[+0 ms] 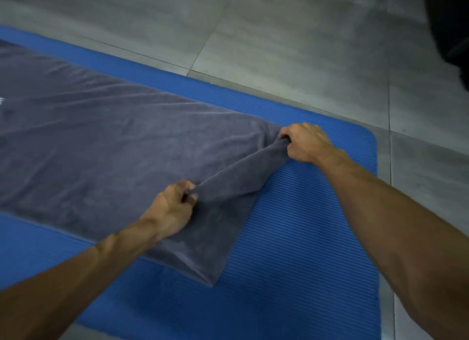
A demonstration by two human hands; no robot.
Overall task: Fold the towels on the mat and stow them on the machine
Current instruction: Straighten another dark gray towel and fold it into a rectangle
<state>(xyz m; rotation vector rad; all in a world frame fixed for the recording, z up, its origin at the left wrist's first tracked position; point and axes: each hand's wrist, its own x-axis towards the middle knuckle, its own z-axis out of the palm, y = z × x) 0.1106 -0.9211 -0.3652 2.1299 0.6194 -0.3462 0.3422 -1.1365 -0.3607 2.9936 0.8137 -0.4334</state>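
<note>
A long dark grey towel [106,141] lies spread along a blue ribbed mat [304,238], running off the left edge of the view. My left hand [172,210] grips the towel's near end edge in its curled fingers. My right hand [304,143] grips the same end at the far corner. The edge between the two hands is lifted and bunched into a taut ridge above the mat. The towel's near corner [208,276] hangs down onto the mat. No machine is in view.
Grey tiled floor [279,35] surrounds the mat beyond its far and right edges. A dark rounded object [451,22] fills the top right corner. A small white mark [2,101] shows on the towel at the left edge.
</note>
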